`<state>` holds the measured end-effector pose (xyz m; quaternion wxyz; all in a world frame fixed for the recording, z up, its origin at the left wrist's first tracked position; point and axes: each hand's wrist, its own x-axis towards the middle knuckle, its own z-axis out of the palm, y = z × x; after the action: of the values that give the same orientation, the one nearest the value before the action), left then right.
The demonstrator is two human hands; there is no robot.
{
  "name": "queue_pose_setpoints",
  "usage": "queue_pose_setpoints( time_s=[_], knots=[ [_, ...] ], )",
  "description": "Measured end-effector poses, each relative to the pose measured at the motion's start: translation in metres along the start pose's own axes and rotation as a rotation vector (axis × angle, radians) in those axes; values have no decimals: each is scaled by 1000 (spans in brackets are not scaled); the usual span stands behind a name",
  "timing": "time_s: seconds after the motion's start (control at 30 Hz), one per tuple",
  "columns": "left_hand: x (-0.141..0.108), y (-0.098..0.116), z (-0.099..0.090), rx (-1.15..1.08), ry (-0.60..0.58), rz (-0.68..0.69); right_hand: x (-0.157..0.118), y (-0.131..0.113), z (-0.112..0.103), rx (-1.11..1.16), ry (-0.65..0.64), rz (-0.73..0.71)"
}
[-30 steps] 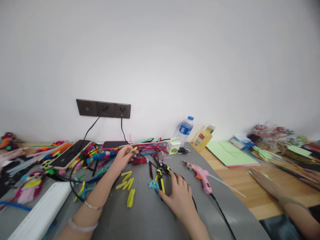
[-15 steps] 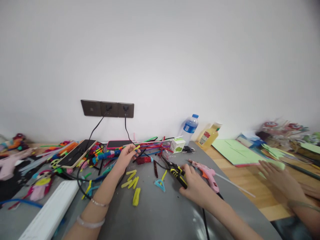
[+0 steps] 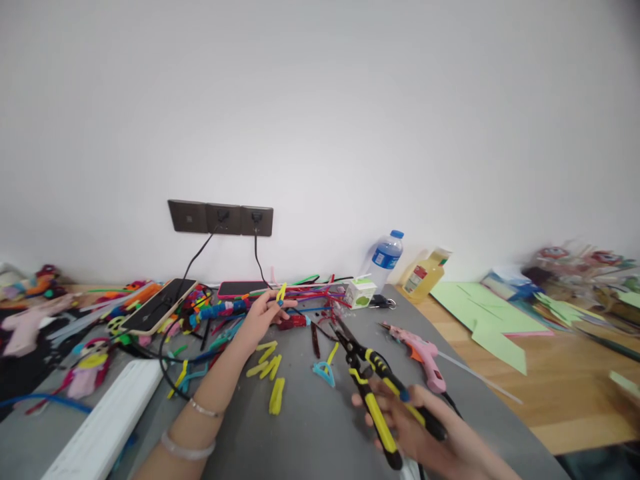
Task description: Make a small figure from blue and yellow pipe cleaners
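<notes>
My left hand (image 3: 261, 313) pinches a short yellow pipe cleaner (image 3: 281, 292) between thumb and finger, its end pointing upward. My right hand (image 3: 417, 417) is wrapped around black-and-yellow pliers (image 3: 376, 417). Their handles are spread and the jaws point away from me, just right of a light-blue pipe cleaner loop (image 3: 324, 375). Several cut yellow pipe cleaner pieces (image 3: 276, 396) lie on the grey table between my hands. A pink glue gun (image 3: 423, 351) with a glue stick in it rests right of the pliers.
Behind my left hand spread loose pipe cleaners and two phones, one a black-screened phone (image 3: 159, 307). A white power strip (image 3: 103, 423) lies at left. Along the wall stand a small green-and-white box (image 3: 360, 294), a water bottle (image 3: 387, 257) and a yellow bottle (image 3: 427, 275). Green paper (image 3: 477, 307) lies right.
My right hand has lifted the pliers off the table toward me, and their handles have spread apart. The yellow piece in my left hand now points up. Another person's hands have left the right side.
</notes>
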<state>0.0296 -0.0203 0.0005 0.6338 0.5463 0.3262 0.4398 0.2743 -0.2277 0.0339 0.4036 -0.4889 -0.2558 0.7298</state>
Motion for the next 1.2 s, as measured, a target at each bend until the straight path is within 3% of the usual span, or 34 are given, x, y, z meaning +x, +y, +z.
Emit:
queue_pose_setpoints(
  time_s=[0.1,0.23,0.37,0.47,0.67,1.2],
  knots=[
    [3,-2,-1,19,-29,1,8,-8,20,166,-112,-94],
    [4,-3,1,89,-62,17,23,-17,38,220,-252,-127],
    [2,-2,4,136,-85,55,42,-22,53,271,-493,-8],
    [1,-2,5,167,-77,74,55,-22,63,272,-570,37],
    [1,2,6,182,-36,117,69,-20,73,228,-554,-5],
    [-1,1,2,399,-115,218,81,-21,75,205,-494,-53]
  ],
)
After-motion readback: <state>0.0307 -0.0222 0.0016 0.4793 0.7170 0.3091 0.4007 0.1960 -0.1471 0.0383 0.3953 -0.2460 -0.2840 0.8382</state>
